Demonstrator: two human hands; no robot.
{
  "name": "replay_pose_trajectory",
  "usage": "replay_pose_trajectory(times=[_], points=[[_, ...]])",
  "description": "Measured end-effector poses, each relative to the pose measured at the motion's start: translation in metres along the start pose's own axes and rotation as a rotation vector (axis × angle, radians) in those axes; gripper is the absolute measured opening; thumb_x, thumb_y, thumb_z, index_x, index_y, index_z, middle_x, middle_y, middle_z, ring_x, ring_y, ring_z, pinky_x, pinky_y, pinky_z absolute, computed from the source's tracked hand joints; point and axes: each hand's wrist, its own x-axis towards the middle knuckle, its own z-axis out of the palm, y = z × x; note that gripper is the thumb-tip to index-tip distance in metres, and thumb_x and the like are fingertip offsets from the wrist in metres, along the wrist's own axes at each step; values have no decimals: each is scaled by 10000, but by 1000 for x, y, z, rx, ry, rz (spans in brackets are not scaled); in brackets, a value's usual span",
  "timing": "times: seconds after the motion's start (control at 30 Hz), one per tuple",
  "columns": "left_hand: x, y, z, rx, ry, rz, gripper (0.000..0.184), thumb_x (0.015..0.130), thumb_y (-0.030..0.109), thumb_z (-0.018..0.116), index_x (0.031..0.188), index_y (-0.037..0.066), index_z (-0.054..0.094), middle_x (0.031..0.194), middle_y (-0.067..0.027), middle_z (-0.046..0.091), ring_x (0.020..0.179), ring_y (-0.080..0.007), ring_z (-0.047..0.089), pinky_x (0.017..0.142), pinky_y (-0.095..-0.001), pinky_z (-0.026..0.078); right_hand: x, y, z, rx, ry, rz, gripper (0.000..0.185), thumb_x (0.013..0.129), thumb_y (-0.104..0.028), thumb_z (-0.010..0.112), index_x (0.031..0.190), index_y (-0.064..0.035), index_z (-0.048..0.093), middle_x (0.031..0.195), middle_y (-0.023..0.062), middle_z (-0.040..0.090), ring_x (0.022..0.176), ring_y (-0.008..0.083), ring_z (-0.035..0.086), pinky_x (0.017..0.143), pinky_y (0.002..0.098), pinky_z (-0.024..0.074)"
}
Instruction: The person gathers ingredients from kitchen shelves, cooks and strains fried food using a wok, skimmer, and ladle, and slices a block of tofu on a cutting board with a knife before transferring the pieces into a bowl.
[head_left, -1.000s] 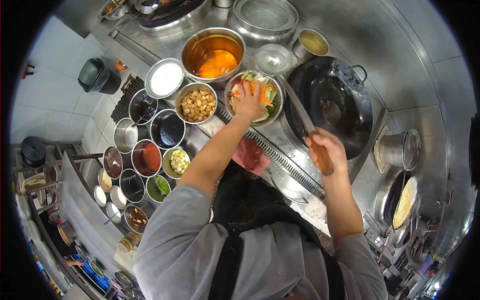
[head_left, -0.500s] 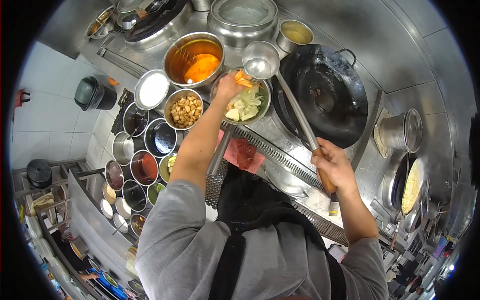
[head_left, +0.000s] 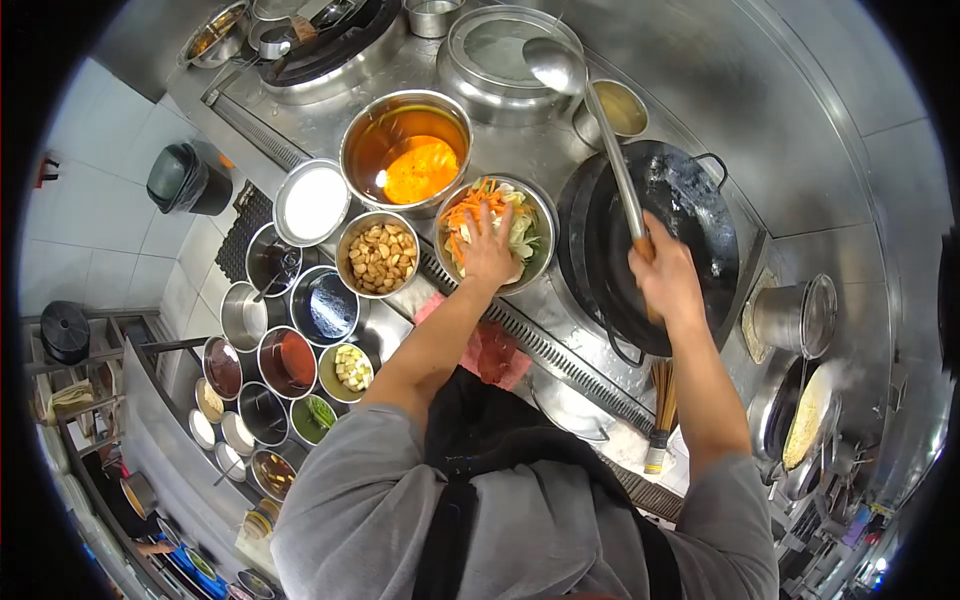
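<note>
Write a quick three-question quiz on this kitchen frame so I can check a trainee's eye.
1. Multiple choice: what does the right hand hold?
a) a knife
b) a ladle
c) a whisk
2. True or false: the left hand is inside the wok.
3. Fill in: the liquid in the large pot is ____ in colour.

Key: 1 b; 2 false, it is at the bowl of cut vegetables; 3 orange.

Orange and green vegetables in steel bowl, wooden-handled ladle aslant
</note>
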Motion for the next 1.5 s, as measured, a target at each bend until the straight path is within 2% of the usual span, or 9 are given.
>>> replay_pose_trajectory(times=[0.13, 0.3, 0.37, 0.47, 0.6, 0.87, 1.03, 1.17, 1.5], points=[[13, -12, -4, -139, 35, -11, 832, 689, 156, 748, 1428, 274, 386, 1431, -213, 274, 1319, -474, 285, 941, -489, 504, 92, -23, 25, -183, 98, -121, 476, 796, -116, 604, 1242, 33, 532, 1045, 280, 635, 986, 429, 612, 884, 481, 480], [39, -32, 19, -169, 148, 11, 613, 685, 96, 703, 1274, 191, 560, 1288, -211, 399, 1205, -455, 411, 891, -479, 518, 178, -34, 62, -219, 4, 13, 282, 809, -140, 602, 1028, 36, 599, 1036, 250, 657, 1018, 429, 606, 913, 478, 475], [36, -35, 18, -204, 178, 39, 610, 676, 84, 690, 1265, 181, 563, 1238, -218, 440, 1152, -468, 460, 891, -471, 517, 202, -29, 80, -135, 90, -57, 247, 796, -138, 618, 958, 47, 602, 907, 257, 670, 840, 395, 673, 776, 476, 531], [40, -48, 16, -288, 238, 73, 488, 673, 18, 670, 1136, 137, 568, 1222, -221, 460, 1109, -443, 498, 826, -468, 531, 217, -41, 83, 624, -195, 223, 117, 768, -79, 629, 811, 23, 592, 718, 135, 630, 565, 206, 614, 468, 309, 470], [44, -64, 14, -458, 306, 92, 472, 687, -12, 648, 1133, 117, 563, 1157, -233, 497, 1037, -442, 552, 847, -492, 499, 202, -39, 83, 1267, -111, 310, 107, 789, -104, 655, 775, -32, 577, 705, 114, 620, 509, 192, 558, 442, 275, 438], [29, -23, -23, -253, -141, 152, 764, 744, 350, 723, 1415, 180, 399, 1445, -189, 346, 1279, -466, 388, 1002, -546, 428, 101, -16, 51, 1313, -47, 277, 246, 846, -197, 618, 985, 5, 610, 792, 93, 633, 525, 111, 548, 373, 190, 394], [41, 19, 3, 75, -75, -53, 647, 755, 309, 715, 1341, 172, 478, 1354, -175, 428, 1224, -419, 452, 902, -611, 462, 25, -7, 31, 1317, -147, 279, 347, 849, -208, 601, 1084, 46, 581, 835, 97, 615, 512, 109, 527, 375, 184, 385], [69, 5, 13, -113, 21, -69, 462, 740, 259, 704, 1179, 140, 623, 1193, -181, 580, 1102, -401, 566, 826, -474, 540, -32, -2, 19, 1257, -170, 335, 375, 815, -208, 595, 1067, 68, 561, 812, 106, 599, 482, 133, 523, 357, 228, 366], [53, -44, -8, -281, -292, 349, 572, 711, 334, 686, 1232, 112, 607, 1177, -169, 624, 1152, -327, 569, 1015, -405, 437, -125, 7, -19, 1185, -271, 361, 604, 809, -148, 610, 1288, 163, 417, 785, 124, 571, 405, 136, 490, 331, 232, 362]])
